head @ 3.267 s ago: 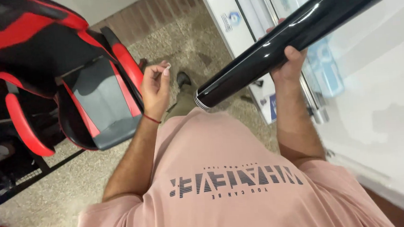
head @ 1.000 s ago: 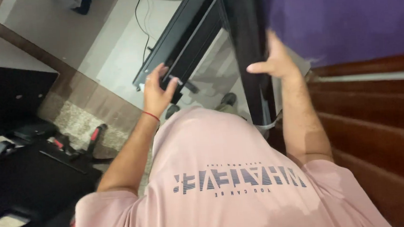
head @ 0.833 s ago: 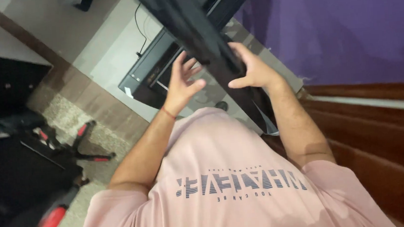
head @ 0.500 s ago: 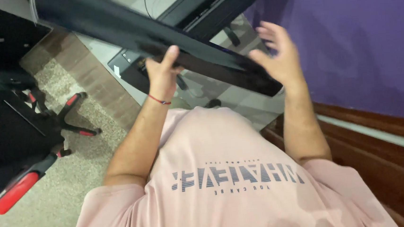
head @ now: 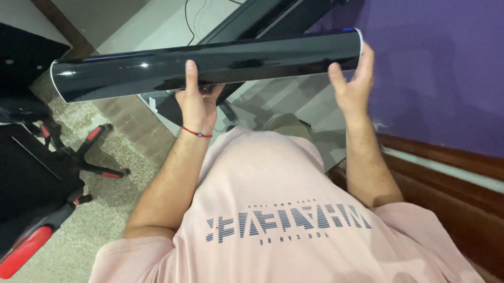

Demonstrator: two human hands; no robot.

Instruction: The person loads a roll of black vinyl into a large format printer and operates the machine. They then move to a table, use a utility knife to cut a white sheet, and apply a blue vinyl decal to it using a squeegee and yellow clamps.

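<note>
I hold a long glossy black roll (head: 140,71) level in front of my chest, stretching from upper left to upper right. My left hand (head: 197,103), with a red thread on its wrist, grips the roll from below near its middle, index finger laid up across it. My right hand (head: 351,84) cups the roll's right end, fingers curled behind it and thumb in front. My pink shirt fills the lower part of the view.
A black and red swivel chair (head: 19,193) stands at the left on the speckled floor. A black desk frame (head: 278,9) and cables lie beyond the roll. A purple wall (head: 453,56) with brown wooden trim (head: 475,203) runs along the right.
The roll swung from steeply slanted to level across my chest. My left hand slid to its middle and my right hand to its right end. My view turned away from the chair.
</note>
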